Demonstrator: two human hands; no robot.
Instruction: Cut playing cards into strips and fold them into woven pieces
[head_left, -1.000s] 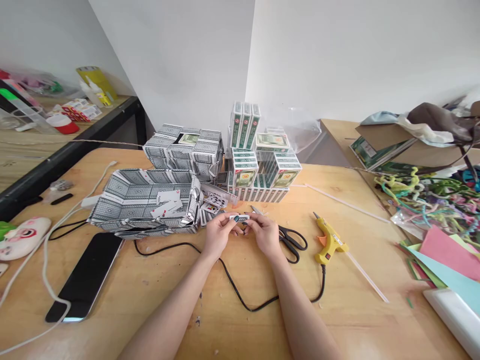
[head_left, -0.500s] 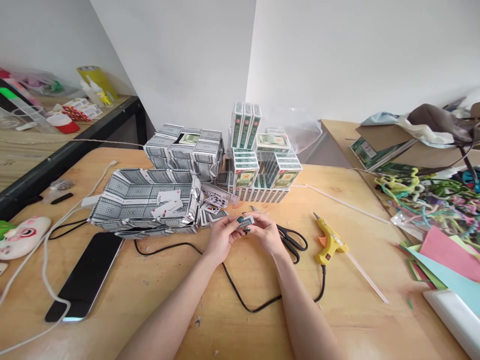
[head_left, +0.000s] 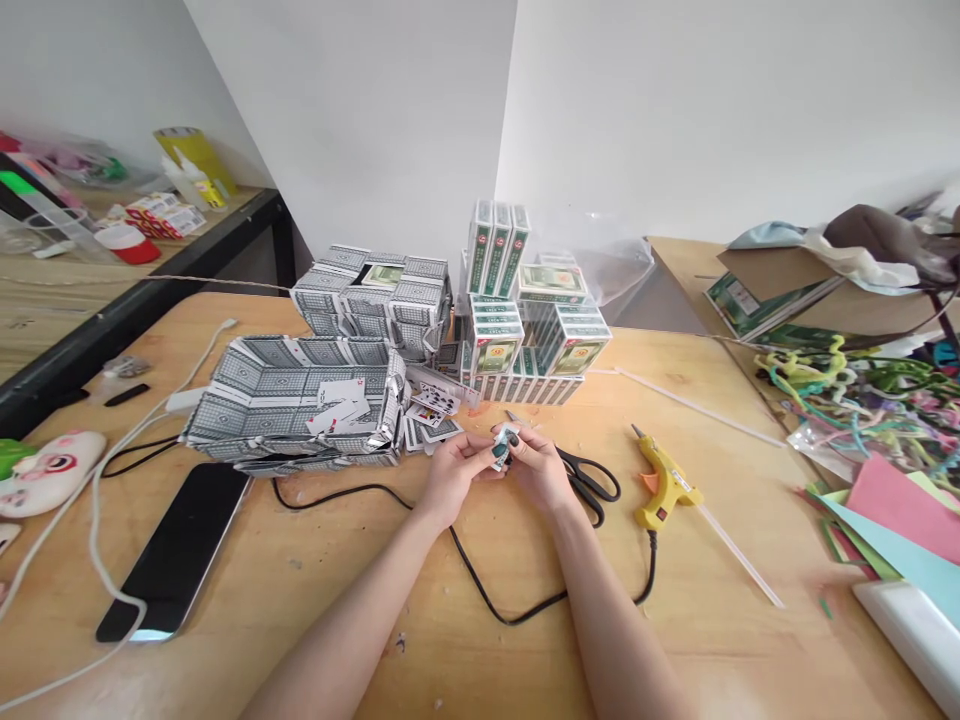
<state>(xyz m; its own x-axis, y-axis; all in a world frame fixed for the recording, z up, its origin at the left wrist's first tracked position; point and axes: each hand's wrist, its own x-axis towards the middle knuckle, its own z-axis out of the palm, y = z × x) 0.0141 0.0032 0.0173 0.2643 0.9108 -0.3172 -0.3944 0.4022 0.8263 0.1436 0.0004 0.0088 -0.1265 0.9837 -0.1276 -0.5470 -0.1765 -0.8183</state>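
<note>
Between both hands is a small folded playing card (head_left: 500,457), its patterned face partly covered by fingers. My left hand (head_left: 459,472) pinches it from the left, and my right hand (head_left: 540,468) grips its other side, the thumbs close together. Just right of my right hand lie black-handled scissors (head_left: 598,478), partly hidden behind it. Loose playing cards (head_left: 431,415) lie beyond my left hand. Farther left stands an open box built from folded cards (head_left: 262,385), with a few cards inside, and behind it a second card-built block (head_left: 375,300).
Stacked card packs (head_left: 525,385) stand ahead. To the right are a yellow glue gun (head_left: 664,485) with its black cable (head_left: 517,620), a clear glue stick (head_left: 739,555), pipe cleaners (head_left: 885,400) and coloured paper (head_left: 900,510). A phone (head_left: 176,550) and white cable (head_left: 94,520) lie left.
My fingers have turned the folded card from lying slantwise to more upright, and the thumbs have come closer together over it. The view has shifted slightly.
</note>
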